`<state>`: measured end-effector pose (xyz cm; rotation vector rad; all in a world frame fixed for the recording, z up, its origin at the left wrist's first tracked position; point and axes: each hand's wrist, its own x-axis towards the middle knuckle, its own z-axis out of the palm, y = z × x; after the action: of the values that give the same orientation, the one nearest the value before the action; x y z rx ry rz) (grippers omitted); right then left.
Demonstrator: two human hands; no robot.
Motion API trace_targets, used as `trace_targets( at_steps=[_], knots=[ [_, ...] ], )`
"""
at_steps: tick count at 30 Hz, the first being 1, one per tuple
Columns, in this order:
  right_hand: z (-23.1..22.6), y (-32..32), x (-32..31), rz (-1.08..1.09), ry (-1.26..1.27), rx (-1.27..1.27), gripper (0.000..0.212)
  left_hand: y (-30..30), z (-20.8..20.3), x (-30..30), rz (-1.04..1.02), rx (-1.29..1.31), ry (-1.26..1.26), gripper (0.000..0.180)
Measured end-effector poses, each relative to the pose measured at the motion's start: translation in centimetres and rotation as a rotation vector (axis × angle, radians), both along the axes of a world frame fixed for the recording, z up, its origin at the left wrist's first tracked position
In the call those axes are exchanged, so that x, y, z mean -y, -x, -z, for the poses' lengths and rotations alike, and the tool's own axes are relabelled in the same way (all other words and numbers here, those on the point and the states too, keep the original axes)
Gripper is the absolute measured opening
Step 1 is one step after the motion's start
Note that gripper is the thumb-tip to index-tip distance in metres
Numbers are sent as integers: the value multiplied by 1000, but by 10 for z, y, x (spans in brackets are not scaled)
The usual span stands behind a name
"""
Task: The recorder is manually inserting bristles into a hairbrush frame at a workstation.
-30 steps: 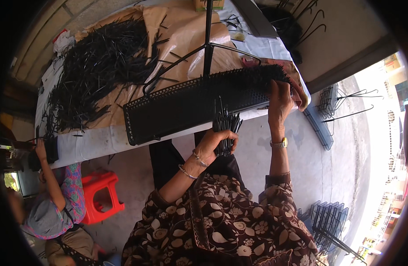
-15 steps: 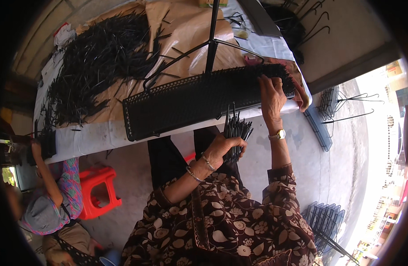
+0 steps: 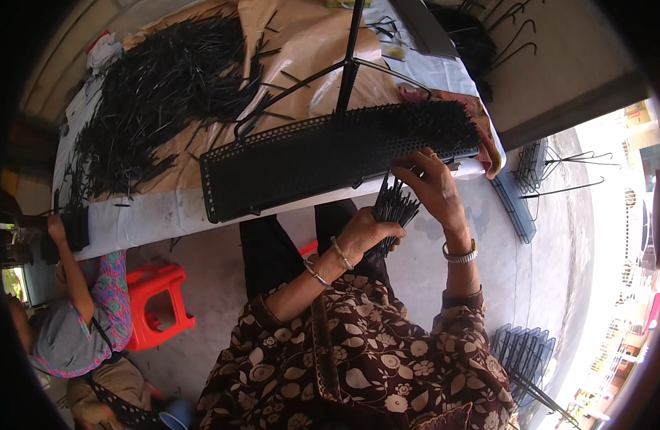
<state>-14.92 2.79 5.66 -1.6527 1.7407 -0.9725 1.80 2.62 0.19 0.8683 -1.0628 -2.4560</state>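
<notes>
My left hand [image 3: 366,235] is closed round a bundle of thin black sticks [image 3: 396,208], their upper ends fanning out above the fist. Just over those ends is my right hand [image 3: 429,180], thumb and fingers bent together in a pinch. Whether a single stick is between its fingertips is hard to make out. Beyond both hands, a long black perforated tray [image 3: 273,175] lies slanted along the table's near edge. Short black sticks [image 3: 434,129] stand densely in the tray's right end. A black wire frame [image 3: 344,72] rises behind its middle.
A large heap of loose black sticks [image 3: 169,100] covers brown paper [image 3: 312,43] on the table's left. At the lower left, a person [image 3: 75,322] sits by a red stool [image 3: 158,304]. Wire racks [image 3: 527,358] stand on the floor to the right.
My right hand has come back from the tray's right end toward me, down to the tops of the bundle. The left hand with the bundle has shifted slightly right.
</notes>
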Motion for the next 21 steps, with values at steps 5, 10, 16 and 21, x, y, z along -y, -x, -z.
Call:
trace_targets(
  at_steps=[5, 10, 16, 21],
  knots=[
    [-2, 3, -1, 128, 17, 11, 13, 5, 9, 0, 7, 16, 67, 11],
    [4, -4, 7, 423, 62, 169, 13, 14, 4, 13, -36, -31, -23, 15],
    [0, -1, 2, 351, 212, 184, 8, 26, 2, 13, -55, -80, -115, 16],
    [8, -2, -10, 310, 353, -12, 6, 26, 8, 10, -39, -128, -123, 14]
  ],
)
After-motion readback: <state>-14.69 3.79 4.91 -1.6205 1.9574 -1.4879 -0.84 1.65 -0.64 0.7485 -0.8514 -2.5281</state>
